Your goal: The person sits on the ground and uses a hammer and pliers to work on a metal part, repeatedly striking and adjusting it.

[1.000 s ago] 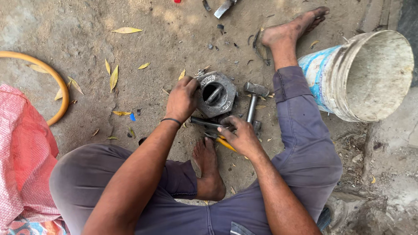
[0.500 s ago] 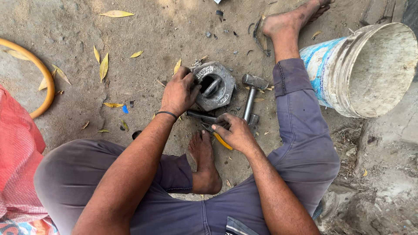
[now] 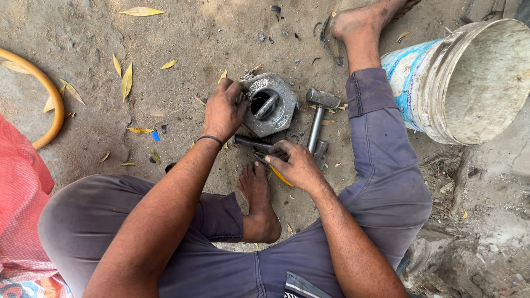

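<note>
Bare dusty ground w/ scattered yellow leaves is your work surface; you're sitting on it, legs spread, in grey trousers. Your left hand [image 3: 223,110] is at centre frame, fingers curled over the left rim of the grey hexagonal cast-metal housing [image 3: 271,104], gripping its edge. A dark bar sits across the housing's round opening. Your right hand [image 3: 295,164] is lower & slightly right, fingers half-closed around dark-jawed pliers with yellow handles [image 3: 276,171]; jaw end is hidden under the fingers, so can't tell if they bite on anything. A dark metal rod [image 3: 251,142] lies btwn the two hands.

Key relation: housing lies up-frame from the right hand, left hand nearer & already on it. Steel hammer [image 3: 317,118] lies just right of the housing, long axis running top-to-bottom, head up-frame. White-and-blue plastic bucket [image 3: 469,83] lies tipped at upper right. Yellow hose [image 3: 47,102] curves at left edge, red mesh sack [image 3: 22,198] below it.
</note>
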A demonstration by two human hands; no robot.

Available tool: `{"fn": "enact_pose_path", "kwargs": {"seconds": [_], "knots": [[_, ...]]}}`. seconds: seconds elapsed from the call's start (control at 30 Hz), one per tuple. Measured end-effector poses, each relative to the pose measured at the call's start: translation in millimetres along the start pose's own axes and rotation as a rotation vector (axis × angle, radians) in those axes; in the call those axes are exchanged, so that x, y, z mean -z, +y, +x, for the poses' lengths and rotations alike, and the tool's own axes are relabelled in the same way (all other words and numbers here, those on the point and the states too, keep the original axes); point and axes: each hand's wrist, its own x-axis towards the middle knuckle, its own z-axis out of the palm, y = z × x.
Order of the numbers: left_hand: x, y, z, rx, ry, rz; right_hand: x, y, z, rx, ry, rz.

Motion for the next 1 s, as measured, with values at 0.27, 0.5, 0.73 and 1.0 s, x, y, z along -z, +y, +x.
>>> {"fn": "enact_pose_path", "kwargs": {"seconds": [0.27, 0.5, 0.73, 1.0], "knots": [[4, -7, 1, 0.120, -0.060, -0.118, -5, 4, 2, -0.029, -0.025, 0.012], [-2, -16, 3, 0.111, -0.054, -0.114, -17, 13, 23, 0.075, 0.160, 0.070], [-2, -14, 5, 0.057, -0.037, -0.038, -31, -16, 103, 0.470, 0.547, -0.083], [-2, -16, 3, 0.094, -0.064, -0.237, -54, -15, 112, 0.295, 0.569, 0.140]]}}
